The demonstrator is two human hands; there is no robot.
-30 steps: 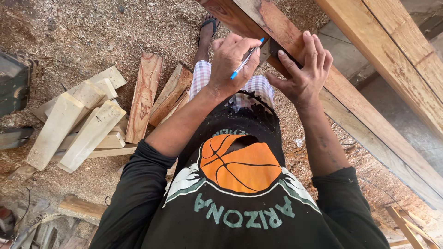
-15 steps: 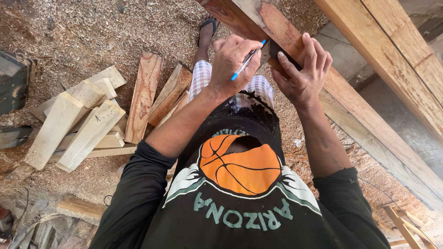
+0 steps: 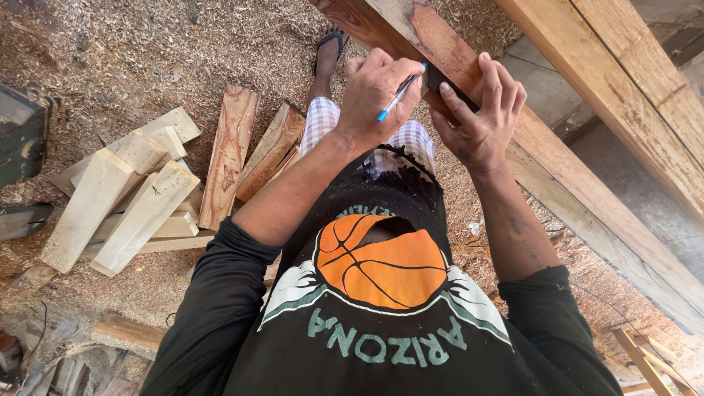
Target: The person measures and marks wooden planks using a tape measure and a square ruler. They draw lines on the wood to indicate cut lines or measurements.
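Note:
My left hand (image 3: pixel 375 94) grips a blue pen (image 3: pixel 400 94), its tip pointing at the edge of a long reddish wooden plank (image 3: pixel 579 194) that runs diagonally in front of me. My right hand (image 3: pixel 480 121) lies flat on that plank with fingers spread, pressing a small dark flat tool (image 3: pixel 442 78) against the wood. The two hands are close together, nearly touching at the pen. Most of the dark tool is hidden under my fingers.
A pile of short cut wood blocks (image 3: pixel 139 194) lies on the sawdust-covered ground (image 3: pixel 147 66) to the left. Lighter long beams (image 3: pixel 623 81) run parallel at upper right. A sandalled foot (image 3: pixel 331 44) shows beyond the hands. A dark machine part (image 3: pixel 20 136) is at the left edge.
Both hands stay on the plank; the pen hand has shifted only slightly along the edge.

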